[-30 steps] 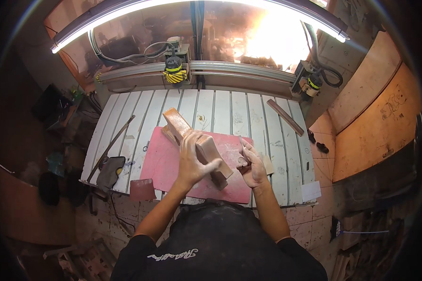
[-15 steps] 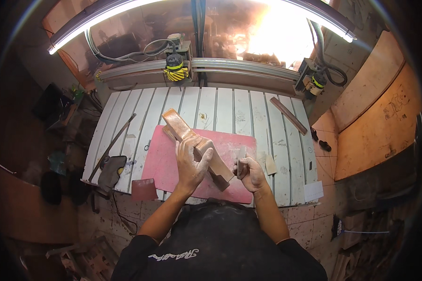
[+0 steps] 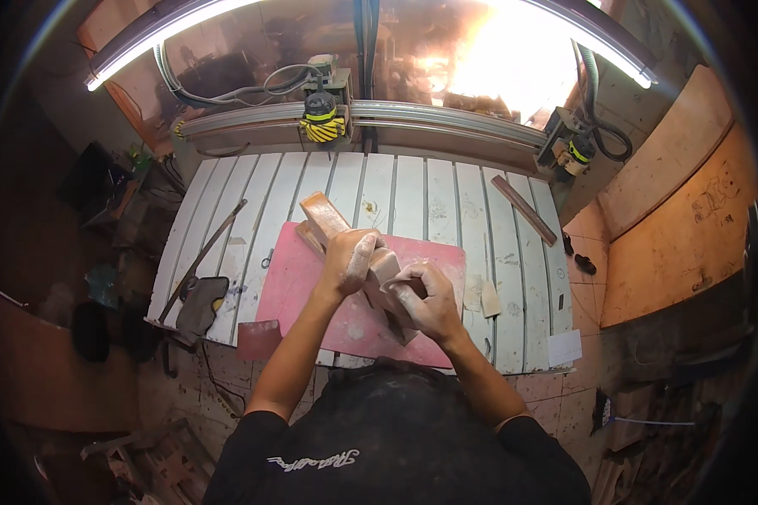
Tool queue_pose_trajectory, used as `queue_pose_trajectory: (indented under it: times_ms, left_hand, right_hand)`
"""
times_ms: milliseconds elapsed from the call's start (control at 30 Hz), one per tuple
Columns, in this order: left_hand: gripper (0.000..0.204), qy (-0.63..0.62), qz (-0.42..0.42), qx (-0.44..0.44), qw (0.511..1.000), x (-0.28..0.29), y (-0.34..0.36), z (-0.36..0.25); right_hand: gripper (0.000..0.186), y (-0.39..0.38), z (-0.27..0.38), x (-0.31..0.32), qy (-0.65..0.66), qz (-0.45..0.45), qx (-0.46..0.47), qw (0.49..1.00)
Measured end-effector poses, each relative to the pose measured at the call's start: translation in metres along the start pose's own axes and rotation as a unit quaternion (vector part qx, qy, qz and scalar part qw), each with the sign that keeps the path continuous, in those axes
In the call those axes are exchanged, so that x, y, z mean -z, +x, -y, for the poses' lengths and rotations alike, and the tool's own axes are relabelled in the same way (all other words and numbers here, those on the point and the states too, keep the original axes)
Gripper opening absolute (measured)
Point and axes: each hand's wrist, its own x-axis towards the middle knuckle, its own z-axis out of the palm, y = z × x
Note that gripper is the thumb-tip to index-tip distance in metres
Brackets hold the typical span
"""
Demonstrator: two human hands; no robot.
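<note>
An angled, dusty wooden piece [image 3: 326, 215] lies diagonally on a pink mat [image 3: 286, 290] on the slatted white bench. My left hand [image 3: 354, 263] is closed round its middle, thumb along the top. At the piece's lower right part is my right hand [image 3: 425, 299], fingers bent round a thin grey flat piece [image 3: 392, 284], held against the wood and largely hidden by them.
On the bench are a long strip with a dark tool [image 3: 200, 299], a reddish square sheet [image 3: 258, 339], pale scraps [image 3: 490, 299], a wooden bar [image 3: 522, 209] and paper [image 3: 564, 347]. Two machine heads [image 3: 320, 126] hang from a rail behind. Curved panels [image 3: 674, 261] stand at right.
My right hand has moved left onto the wooden piece with the thin flat piece, its wrist turning over. My left hand has rotated and closed more round the wood, which shifted slightly right.
</note>
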Motion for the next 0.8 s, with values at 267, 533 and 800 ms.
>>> queue_pose_trajectory:
  times_ms: [267,533,800]
  left_hand:
    - [0.046,0.006,-0.053,-0.095,0.994,-0.008,0.003,0.014]
    - [0.043,0.007,-0.048,-0.093,0.994,-0.012,0.007,0.018]
    - [0.044,0.013,-0.063,-0.092,0.994,-0.017,0.01,0.021]
  right_hand:
    - [0.02,0.027,-0.014,-0.003,-0.031,-0.011,0.109,0.993]
    - [0.022,0.02,-0.024,-0.003,0.019,-0.01,0.066,0.998]
    - [0.023,0.018,-0.022,-0.005,0.015,-0.029,0.021,0.999]
